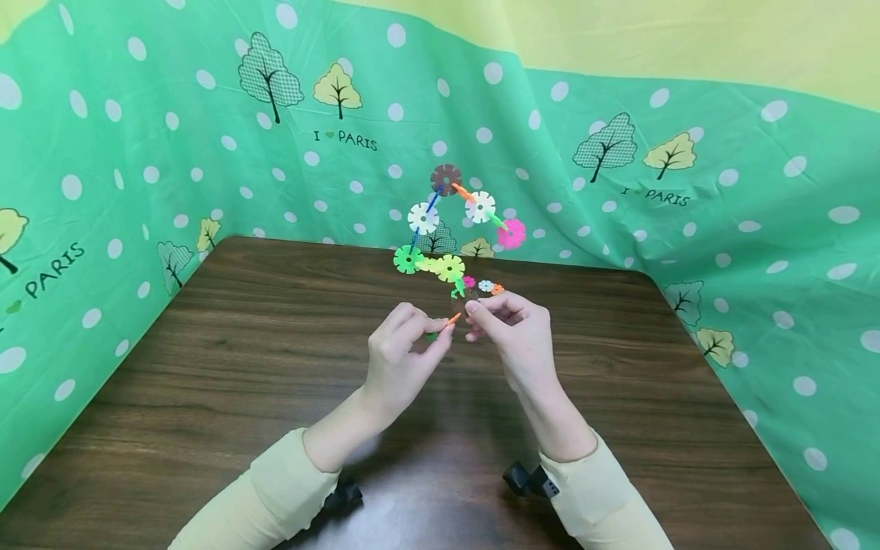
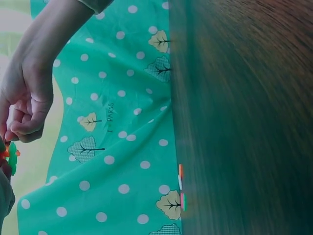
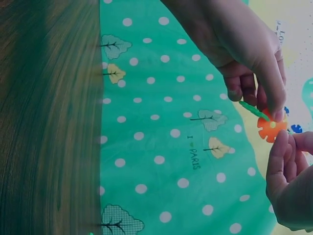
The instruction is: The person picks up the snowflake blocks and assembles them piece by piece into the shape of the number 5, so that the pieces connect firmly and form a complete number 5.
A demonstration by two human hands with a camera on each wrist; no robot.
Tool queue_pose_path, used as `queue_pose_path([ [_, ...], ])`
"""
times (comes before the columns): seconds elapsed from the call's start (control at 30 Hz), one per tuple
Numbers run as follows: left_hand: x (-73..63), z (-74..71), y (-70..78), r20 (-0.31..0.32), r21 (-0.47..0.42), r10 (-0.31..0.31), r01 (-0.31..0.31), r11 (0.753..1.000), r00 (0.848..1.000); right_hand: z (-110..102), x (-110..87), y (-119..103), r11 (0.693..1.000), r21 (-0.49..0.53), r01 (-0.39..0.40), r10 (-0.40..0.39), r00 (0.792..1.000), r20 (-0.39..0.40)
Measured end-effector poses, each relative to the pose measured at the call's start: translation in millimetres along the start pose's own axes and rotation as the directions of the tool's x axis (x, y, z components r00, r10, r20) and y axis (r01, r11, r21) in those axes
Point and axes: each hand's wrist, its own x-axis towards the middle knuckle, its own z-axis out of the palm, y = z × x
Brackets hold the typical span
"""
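My left hand (image 1: 406, 355) pinches an orange plastic snowflake disc (image 3: 270, 128), seen edge-on from the head; a green disc (image 3: 254, 111) is joined to it. Close by on the right, my right hand (image 1: 522, 336) pinches the lower end of a chain of slotted snowflake discs, largely covered by its fingers. The chain rises above the hands: a yellow disc (image 1: 450, 267), a green disc (image 1: 409, 260), a white disc (image 1: 422, 218), a brown disc (image 1: 446, 179) at the top, then another white disc (image 1: 480, 207) and a pink disc (image 1: 512, 234) at the free end.
Loose discs lie far back on the dark wooden table (image 1: 241, 367): a small white disc (image 1: 486, 286) and an orange one (image 1: 498, 289) beside it. A green polka-dot cloth (image 1: 172, 153) hangs behind and along the sides.
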Motion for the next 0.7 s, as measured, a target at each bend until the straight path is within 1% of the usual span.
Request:
queue_pose_path([
  [0.17,0.6,0.2,0.0,-0.004,-0.007,-0.015,0.015,1.000,1.000,0.2,0.0,-0.2,1.000,-0.006,-0.010,0.010,1.000,0.017],
  [0.33,2.5,0.2,-0.1,-0.011,-0.005,-0.023,0.023,1.000,1.000,-0.4,-0.3,-1.0,0.999,-0.026,-0.032,0.033,0.998,0.061],
  [0.5,1.0,-0.4,-1.9,-0.004,-0.001,-0.026,0.026,1.000,1.000,-0.7,0.4,-0.3,0.998,-0.038,-0.055,0.058,0.993,0.101],
  [0.6,0.2,-1.3,-2.5,0.003,0.005,-0.025,0.025,1.000,1.000,-0.7,0.6,-0.5,0.996,-0.047,-0.072,0.077,0.990,0.115],
  [0.7,0.5,-1.3,-2.3,0.010,0.006,-0.011,0.011,1.000,1.000,-1.0,0.5,-1.3,0.993,-0.079,-0.090,0.098,0.989,0.115],
])
